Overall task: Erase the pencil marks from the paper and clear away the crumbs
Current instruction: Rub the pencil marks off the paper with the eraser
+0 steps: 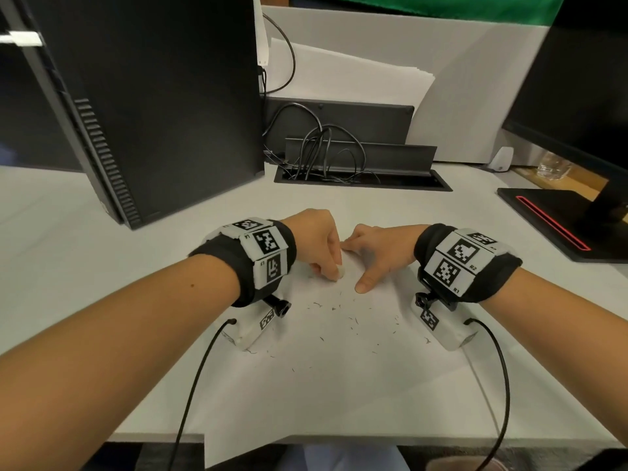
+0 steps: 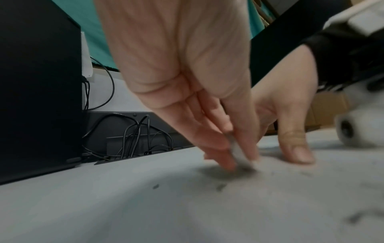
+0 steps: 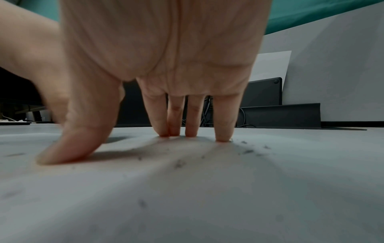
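Note:
A white sheet of paper (image 1: 339,385) lies on the desk in front of me, its near edge hanging over the desk front. My left hand (image 1: 319,246) pinches a small white eraser (image 1: 341,271) (image 2: 241,154) and presses it onto the paper's far part. My right hand (image 1: 373,253) (image 3: 158,82) rests spread on the paper just right of the eraser, thumb and fingertips (image 3: 222,136) pressing it flat. Several dark eraser crumbs (image 1: 353,322) (image 3: 179,163) are scattered over the sheet below both hands. No pencil marks are plainly visible.
A black computer tower (image 1: 142,96) stands at the left rear. Behind the hands is a cable slot (image 1: 360,178) with black cables, and a paper stack (image 1: 356,73). A monitor stand (image 1: 571,219) sits at the right. Wrist-camera cables (image 1: 190,396) trail over the desk front.

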`<state>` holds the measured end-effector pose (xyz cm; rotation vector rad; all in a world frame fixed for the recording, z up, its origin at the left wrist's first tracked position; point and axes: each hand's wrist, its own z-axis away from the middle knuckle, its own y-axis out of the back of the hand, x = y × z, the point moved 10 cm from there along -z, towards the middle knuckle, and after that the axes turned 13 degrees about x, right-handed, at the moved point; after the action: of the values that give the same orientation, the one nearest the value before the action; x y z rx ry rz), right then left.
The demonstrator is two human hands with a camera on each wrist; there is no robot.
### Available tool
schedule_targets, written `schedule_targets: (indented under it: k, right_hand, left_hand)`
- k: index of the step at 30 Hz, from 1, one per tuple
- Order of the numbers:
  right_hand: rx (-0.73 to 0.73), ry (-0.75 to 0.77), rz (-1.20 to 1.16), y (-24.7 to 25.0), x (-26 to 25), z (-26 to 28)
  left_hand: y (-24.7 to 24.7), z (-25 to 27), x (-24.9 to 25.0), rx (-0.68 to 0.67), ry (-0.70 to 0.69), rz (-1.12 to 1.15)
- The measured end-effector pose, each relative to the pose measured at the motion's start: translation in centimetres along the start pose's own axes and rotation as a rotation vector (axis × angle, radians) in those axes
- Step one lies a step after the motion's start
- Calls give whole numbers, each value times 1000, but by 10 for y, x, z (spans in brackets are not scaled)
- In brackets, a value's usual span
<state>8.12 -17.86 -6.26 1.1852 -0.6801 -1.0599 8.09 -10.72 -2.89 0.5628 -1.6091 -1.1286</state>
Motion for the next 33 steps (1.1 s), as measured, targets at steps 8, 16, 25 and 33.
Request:
schedule_targets:
  k: [8,16,25,33]
  right_hand:
    - [41,-26,-88,6,2,6]
    - [421,29,-457,65,0,28]
    - [464,120,-719,67,-31,47]
    - [349,153,-744,61,-38,52]
  left_hand:
    - [43,11,-29,146,128,182]
    - [51,23,-29,203,111,342]
    - [36,29,-8,110,113,674]
    - [32,36,-2,-29,60,651]
